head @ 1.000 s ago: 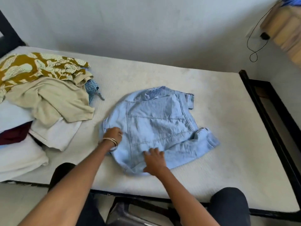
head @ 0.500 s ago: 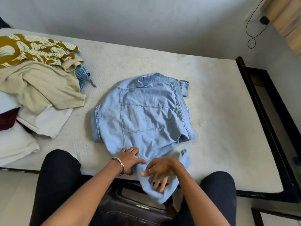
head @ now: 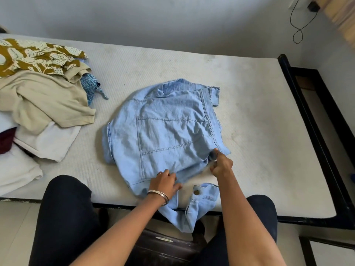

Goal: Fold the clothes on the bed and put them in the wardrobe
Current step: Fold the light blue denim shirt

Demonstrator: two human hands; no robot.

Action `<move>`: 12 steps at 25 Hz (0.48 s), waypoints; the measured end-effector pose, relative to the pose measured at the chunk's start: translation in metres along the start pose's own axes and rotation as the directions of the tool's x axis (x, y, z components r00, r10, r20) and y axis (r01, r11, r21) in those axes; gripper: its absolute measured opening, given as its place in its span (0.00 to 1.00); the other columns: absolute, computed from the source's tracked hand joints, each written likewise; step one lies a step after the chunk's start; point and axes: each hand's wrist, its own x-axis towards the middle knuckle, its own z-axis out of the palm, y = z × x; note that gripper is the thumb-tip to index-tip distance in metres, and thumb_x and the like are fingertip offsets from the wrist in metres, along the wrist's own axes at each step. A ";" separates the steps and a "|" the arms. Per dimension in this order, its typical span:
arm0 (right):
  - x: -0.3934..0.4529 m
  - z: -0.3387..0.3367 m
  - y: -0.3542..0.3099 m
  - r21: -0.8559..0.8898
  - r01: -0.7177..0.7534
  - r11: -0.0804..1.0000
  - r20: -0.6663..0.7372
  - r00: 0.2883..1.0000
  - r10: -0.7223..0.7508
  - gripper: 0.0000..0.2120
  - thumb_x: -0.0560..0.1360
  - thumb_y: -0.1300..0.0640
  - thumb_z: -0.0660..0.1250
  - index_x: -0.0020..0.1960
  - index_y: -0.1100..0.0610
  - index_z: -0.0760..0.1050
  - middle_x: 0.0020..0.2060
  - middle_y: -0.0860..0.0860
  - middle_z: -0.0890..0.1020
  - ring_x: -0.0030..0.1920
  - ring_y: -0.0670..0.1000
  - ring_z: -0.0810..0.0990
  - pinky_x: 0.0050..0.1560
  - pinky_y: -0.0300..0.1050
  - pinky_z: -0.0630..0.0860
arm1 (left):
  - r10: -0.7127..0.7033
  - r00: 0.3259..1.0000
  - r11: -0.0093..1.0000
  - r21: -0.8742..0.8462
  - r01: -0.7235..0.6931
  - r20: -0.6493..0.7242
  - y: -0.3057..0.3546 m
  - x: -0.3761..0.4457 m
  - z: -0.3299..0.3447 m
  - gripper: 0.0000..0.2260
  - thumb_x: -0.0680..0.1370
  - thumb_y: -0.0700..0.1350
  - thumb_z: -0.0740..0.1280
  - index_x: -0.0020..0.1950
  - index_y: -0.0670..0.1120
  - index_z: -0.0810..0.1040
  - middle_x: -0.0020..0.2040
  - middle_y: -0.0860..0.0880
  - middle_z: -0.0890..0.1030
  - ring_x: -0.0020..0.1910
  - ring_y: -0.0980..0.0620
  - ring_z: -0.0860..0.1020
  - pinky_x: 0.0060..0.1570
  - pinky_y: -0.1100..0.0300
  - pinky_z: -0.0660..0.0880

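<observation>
A light blue denim jacket (head: 169, 129) lies back-up in the middle of the white mattress (head: 259, 131). One sleeve with a button cuff hangs over the near edge of the bed. My left hand (head: 165, 182) presses down on the jacket's near hem, fingers fairly straight. My right hand (head: 221, 164) pinches the fabric at the jacket's right lower corner, fingers curled. A pile of unfolded clothes (head: 42, 96) sits at the left of the mattress: a mustard leaf-print piece on top, a beige garment, white pieces and a dark red one.
The black bed frame (head: 315, 120) runs along the right side and near edge. A grey wall stands behind the bed, with a black cable (head: 298, 25) hanging at the upper right. My knees are against the near edge, with a dark stool below me.
My right hand has moved right from the hanging sleeve to the jacket's lower right corner. My left hand has stayed pressing on the near hem. The sleeve now dangles free over the edge.
</observation>
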 end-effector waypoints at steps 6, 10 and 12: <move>0.039 -0.008 -0.034 0.005 0.329 0.944 -0.285 0.906 -0.314 0.08 0.76 0.58 0.70 0.52 0.59 0.74 0.46 0.53 0.77 0.43 0.53 0.76 0.47 0.48 0.77 | -0.099 0.995 0.979 0.179 0.096 0.005 0.038 0.012 0.019 0.22 0.77 0.49 0.64 0.69 0.48 0.61 0.64 0.43 0.69 0.62 0.41 0.72 0.55 0.46 0.72; 0.052 -0.021 -0.011 -0.064 0.101 0.993 -0.108 0.988 -0.107 0.13 0.73 0.55 0.75 0.52 0.61 0.77 0.46 0.54 0.80 0.38 0.54 0.77 0.36 0.47 0.76 | 0.083 0.992 0.994 0.067 -0.089 0.093 0.020 0.021 0.015 0.20 0.77 0.40 0.61 0.68 0.49 0.64 0.61 0.43 0.74 0.53 0.40 0.77 0.51 0.49 0.76; 0.048 -0.021 -0.001 -0.108 0.043 0.993 -0.048 0.998 -0.048 0.11 0.70 0.56 0.78 0.44 0.58 0.77 0.42 0.53 0.80 0.38 0.52 0.77 0.37 0.47 0.76 | 0.078 0.989 0.996 -0.046 -0.073 0.123 0.015 0.018 0.014 0.24 0.76 0.40 0.62 0.71 0.51 0.63 0.61 0.42 0.73 0.53 0.40 0.77 0.53 0.49 0.76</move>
